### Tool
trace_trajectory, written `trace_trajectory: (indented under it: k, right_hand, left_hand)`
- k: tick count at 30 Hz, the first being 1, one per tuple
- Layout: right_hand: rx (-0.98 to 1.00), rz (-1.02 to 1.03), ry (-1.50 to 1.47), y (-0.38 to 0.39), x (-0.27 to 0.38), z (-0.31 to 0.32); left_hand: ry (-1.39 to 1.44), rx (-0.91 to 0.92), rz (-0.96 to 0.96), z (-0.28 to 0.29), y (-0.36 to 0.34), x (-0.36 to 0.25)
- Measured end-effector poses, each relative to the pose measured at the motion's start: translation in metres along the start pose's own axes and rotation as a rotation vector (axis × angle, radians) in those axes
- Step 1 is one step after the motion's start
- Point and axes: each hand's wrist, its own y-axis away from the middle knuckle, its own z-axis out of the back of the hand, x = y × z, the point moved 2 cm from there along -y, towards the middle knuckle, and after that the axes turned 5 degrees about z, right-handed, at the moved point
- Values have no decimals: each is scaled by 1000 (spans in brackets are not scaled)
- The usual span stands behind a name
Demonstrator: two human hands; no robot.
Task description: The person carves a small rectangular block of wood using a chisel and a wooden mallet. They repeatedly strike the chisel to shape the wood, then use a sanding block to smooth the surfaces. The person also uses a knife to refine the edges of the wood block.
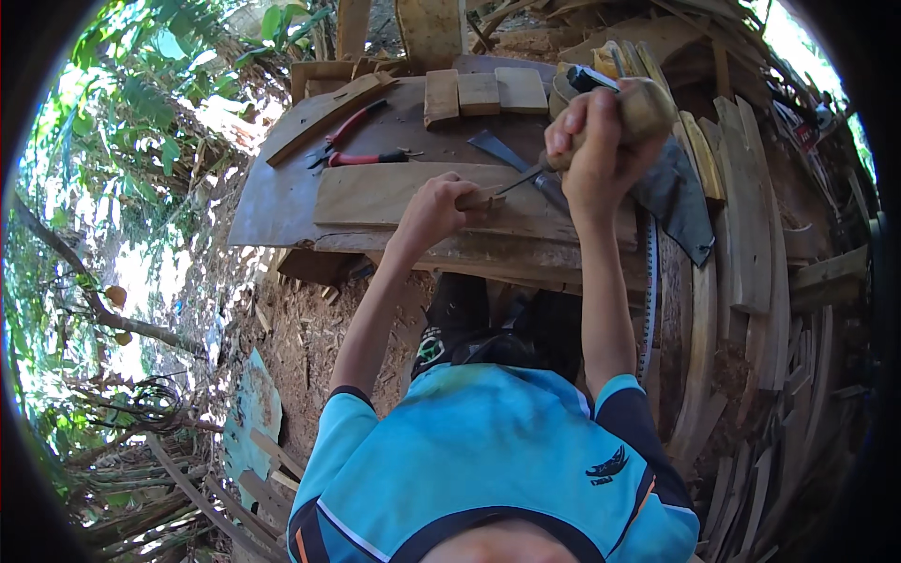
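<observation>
My left hand (435,211) is closed around a small piece of wood (482,198), keeping it over a flat board (361,197) on the workbench. My right hand (601,141), raised to the right, grips a wooden-handled carving tool (646,111). Its thick, rounded handle end sticks out past my fist, and its thin metal blade points down-left at the small wood piece. The blade tip looks close to or touching that piece; I cannot tell which. Just behind the blade lies a flat chisel-like tool (499,150), partly hidden by my right hand.
Red-handled pliers (361,159) lie on the workbench (258,202), beside a wooden strip (324,122). Several wood blocks (479,93) line its far side. Dark cloth (680,206) and a measuring strip (649,291) are at right, near long planks (746,206). Foliage stands at left.
</observation>
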Motion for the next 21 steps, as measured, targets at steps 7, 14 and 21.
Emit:
trace_trajectory:
  k: [7,14,21]
  right_hand:
    - [22,-15,-33,-5,-11,-4]
    - [60,-4,-47,-3,-11,-8]
    - [75,5,-2,0,-11,-14]
  left_hand:
    - [-4,10,-1,1,0,3]
    - [19,18,5,0,0,5]
    - [37,18,2,0,1,8]
